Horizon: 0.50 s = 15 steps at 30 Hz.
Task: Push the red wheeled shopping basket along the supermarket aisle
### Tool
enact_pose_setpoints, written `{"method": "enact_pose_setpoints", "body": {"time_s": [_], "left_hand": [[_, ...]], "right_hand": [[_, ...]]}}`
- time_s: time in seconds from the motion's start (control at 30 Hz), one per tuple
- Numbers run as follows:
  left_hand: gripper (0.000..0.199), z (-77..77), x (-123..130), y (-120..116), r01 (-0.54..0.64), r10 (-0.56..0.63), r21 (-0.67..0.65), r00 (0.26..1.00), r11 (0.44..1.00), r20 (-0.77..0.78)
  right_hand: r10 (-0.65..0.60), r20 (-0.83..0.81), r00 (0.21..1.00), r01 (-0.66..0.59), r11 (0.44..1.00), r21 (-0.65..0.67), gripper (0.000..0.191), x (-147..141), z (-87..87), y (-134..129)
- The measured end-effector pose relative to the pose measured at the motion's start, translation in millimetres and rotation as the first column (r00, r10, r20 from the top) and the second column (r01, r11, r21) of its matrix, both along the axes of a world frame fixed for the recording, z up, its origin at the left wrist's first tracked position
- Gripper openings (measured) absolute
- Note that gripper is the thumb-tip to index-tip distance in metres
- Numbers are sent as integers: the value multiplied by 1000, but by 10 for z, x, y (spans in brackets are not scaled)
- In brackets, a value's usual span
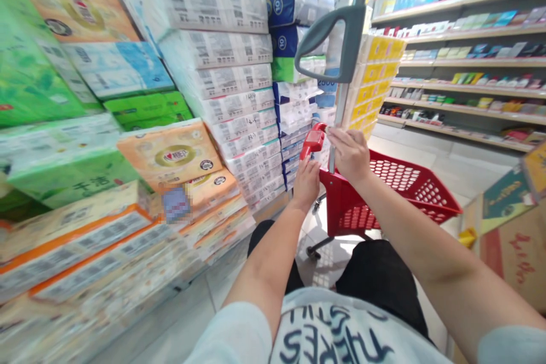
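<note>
A red shopping cart (347,202) with a perforated basket stands in front of me. Its red handle (313,141) is at its near left side. My left hand (307,179) rests at the lower end of this handle, its fingers bent over it. My right hand (350,151) is at the handle's other end, beside the cart's grey upright pole (341,108), with its fingers closed together. A grey loop grip (350,45) sits on the pole above both hands. The part of the basket that shows holds nothing.
Stacked tissue packs (170,153) line the left side, with taller white stacks (232,51) behind. Yellow-and-white packs (377,77) rise beyond the pole. Stocked shelves (469,60) fill the back right. Cardboard boxes (512,250) stand at the right edge.
</note>
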State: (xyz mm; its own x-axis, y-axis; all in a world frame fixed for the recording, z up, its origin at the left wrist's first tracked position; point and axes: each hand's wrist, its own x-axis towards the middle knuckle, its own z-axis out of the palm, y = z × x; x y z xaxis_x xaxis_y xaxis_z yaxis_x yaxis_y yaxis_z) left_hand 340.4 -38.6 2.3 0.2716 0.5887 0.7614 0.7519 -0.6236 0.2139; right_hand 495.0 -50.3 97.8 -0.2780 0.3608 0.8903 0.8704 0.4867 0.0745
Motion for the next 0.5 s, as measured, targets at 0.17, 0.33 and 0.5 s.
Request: {"method": "enact_pose_setpoints", "body": {"time_s": [0.17,0.33,0.5], "left_hand": [[37,20,-42,-10,13,-14,-13,999,1000,-31],[38,22,-21,-25,5,-5,-14,1000,1000,-1],[37,-6,-13,-19,3,-3,-12,1000,1000,-9]], "right_hand": [[24,103,994,-16,997,-69,29,-33,-309,-81],[-2,-36,999,2,1000,0,33,17,0,-32],[41,112,993,-32,996,-79,30,26,-320,-99]]}}
